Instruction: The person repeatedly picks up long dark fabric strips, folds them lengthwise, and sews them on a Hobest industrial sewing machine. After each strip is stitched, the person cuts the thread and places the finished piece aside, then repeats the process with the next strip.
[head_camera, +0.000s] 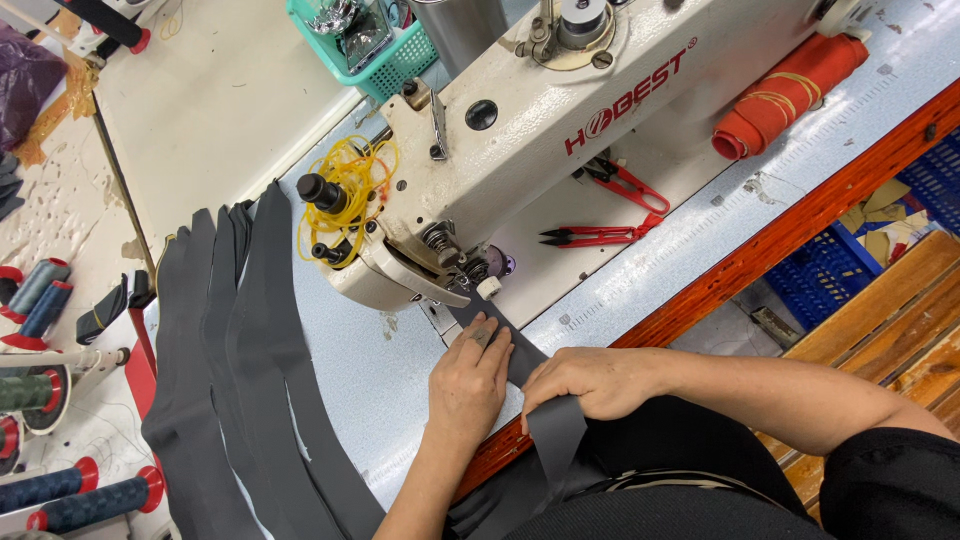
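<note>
Your left hand (468, 385) lies flat, fingers spread and released, pressing the dark grey fabric strip (520, 365) on the table (400, 370), just at 6 o'clock from the presser foot (462, 290) of the cream sewing machine (540, 130). Your right hand (585, 382) is closed on the same strip, pinching it at the table edge, where the strip falls down toward your lap.

In my judgement, you are feeding the strip under the needle, so a seam is in hand. The next move asks that you keep the strip straight and flat, and that your left fingertips stay away from the needle, which is very near them at 12 o'clock.

At 9 o'clock from your hands hangs a bundle of similar grey strips (240, 380). Red thread snips (600, 235) lie at 1 o'clock, well apart.
</note>
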